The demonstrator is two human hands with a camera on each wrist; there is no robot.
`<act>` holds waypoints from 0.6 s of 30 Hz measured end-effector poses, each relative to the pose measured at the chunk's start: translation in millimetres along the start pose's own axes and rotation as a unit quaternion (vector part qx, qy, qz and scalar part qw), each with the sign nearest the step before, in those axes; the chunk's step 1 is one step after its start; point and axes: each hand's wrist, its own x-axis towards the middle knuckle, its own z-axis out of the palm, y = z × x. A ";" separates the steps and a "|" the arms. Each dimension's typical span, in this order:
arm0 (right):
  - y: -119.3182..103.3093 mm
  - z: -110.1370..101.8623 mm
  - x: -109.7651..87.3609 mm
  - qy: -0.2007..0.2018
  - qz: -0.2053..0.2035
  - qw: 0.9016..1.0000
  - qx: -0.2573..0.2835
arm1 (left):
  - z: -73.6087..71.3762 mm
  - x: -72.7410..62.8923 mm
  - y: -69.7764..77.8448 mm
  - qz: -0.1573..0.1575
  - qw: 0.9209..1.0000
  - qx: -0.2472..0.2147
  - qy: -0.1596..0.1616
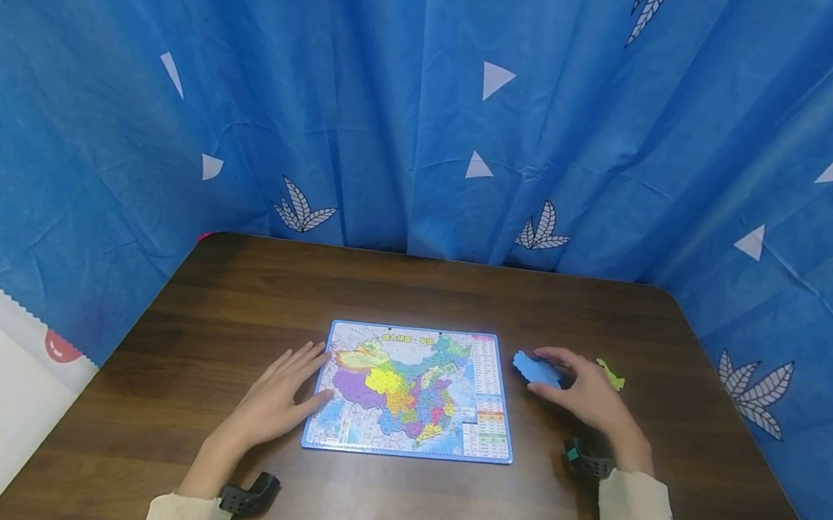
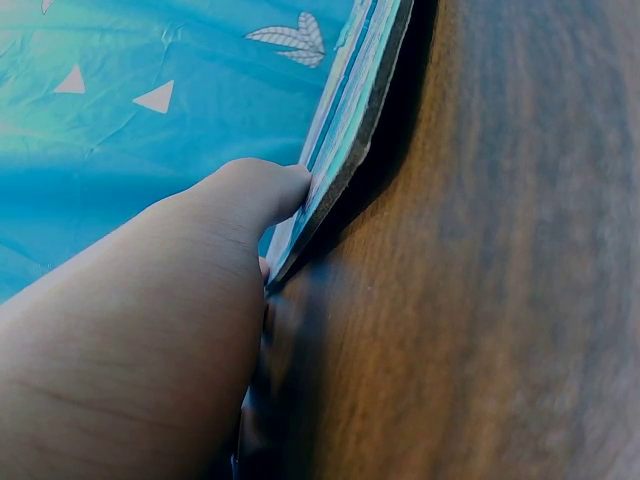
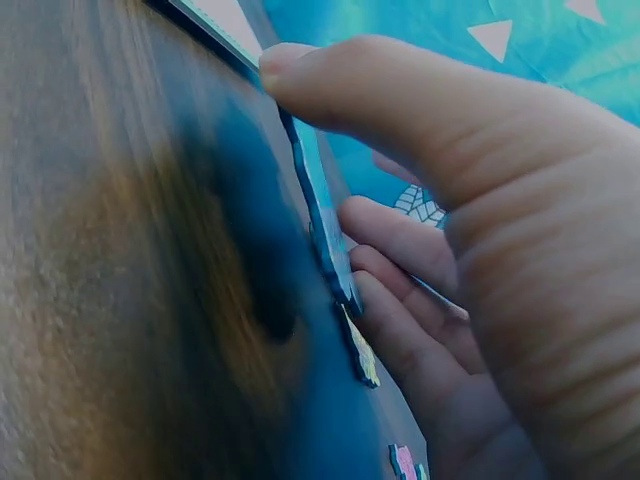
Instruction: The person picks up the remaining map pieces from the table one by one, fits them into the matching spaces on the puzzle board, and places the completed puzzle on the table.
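My left hand point(image 1: 278, 397), fingers straight and slightly spread, touches the left edge of the map board point(image 1: 408, 347) on the desk point(image 1: 393, 505). My right hand point(image 1: 590, 391) pinches a blue piece point(image 1: 536, 369) just right of the board; a green piece point(image 1: 613, 380) lies farther right.

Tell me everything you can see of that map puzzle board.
The map puzzle board is a thin, stiff-looking rectangle with a blue border. It shows a map of China in patches of purple, yellow, orange, green and blue, with yellow title characters above and small charts down its right side. It lies face up on the dark wood-grain tabletop, long sides running left to right. The left hand is at its left edge, thumb touching the face.
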 end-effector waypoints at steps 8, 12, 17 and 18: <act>-2.6 2.1 0.9 -0.005 -0.008 1.000 -0.007 | 0.7 -0.5 -0.1 -0.002 1.000 -0.001 0.000; -3.2 3.8 1.5 -0.005 -0.009 1.000 -0.024 | 0.3 -0.9 0.1 0.000 1.000 -0.002 0.002; -3.3 5.9 1.6 -0.005 -0.007 0.999 -0.036 | -0.2 -1.4 0.5 0.001 1.000 -0.003 0.002; -3.6 6.2 1.7 -0.004 -0.008 0.999 -0.038 | -0.2 -1.5 0.6 0.001 1.000 -0.003 0.002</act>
